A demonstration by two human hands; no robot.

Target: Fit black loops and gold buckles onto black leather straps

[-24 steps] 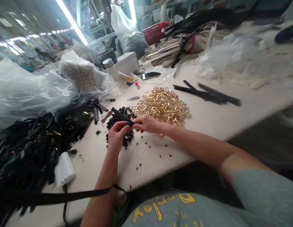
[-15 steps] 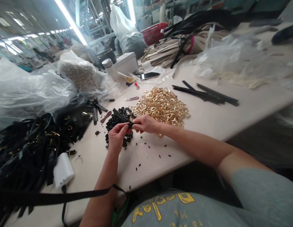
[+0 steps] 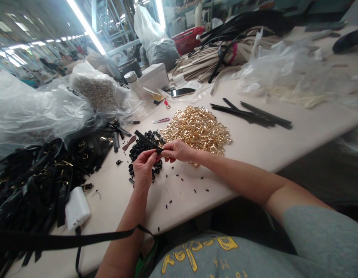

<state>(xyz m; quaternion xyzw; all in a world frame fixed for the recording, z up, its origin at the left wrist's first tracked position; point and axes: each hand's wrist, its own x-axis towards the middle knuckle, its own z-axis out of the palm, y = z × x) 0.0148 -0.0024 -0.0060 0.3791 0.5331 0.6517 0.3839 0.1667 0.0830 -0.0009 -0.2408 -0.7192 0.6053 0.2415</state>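
A: What fills the scene, from largest to smallest?

B: A pale counter point(image 3: 254, 146) spans the view in a long workroom lit by ceiling strip lights. At 9 o'clock lies a heap of black straps point(image 3: 37, 177) under clear plastic bags point(image 3: 37, 108). At 12 o'clock of the hands sits the pile of gold buckles point(image 3: 198, 129), with a smaller pile of black rings point(image 3: 142, 148) just beside it at 11 o'clock. Loose black strips point(image 3: 251, 114) lie at 2 o'clock, and small dark bits are scattered at 6 o'clock.

A: And the hands?

B: The left hand point(image 3: 144, 168) and right hand point(image 3: 177, 150) meet over the black rings. Both sets of fingers are pinched closed on one short black strap point(image 3: 146, 139), which points away toward 10 o'clock; the left holds its near end, and the right grips just beside it. Whether a small fitting sits between the fingertips cannot be told.

A: How is this step best done?

B: Probably by holding the strap end flat and taut between the two pinches, low above the counter, so that any dropped piece lands near its pile.
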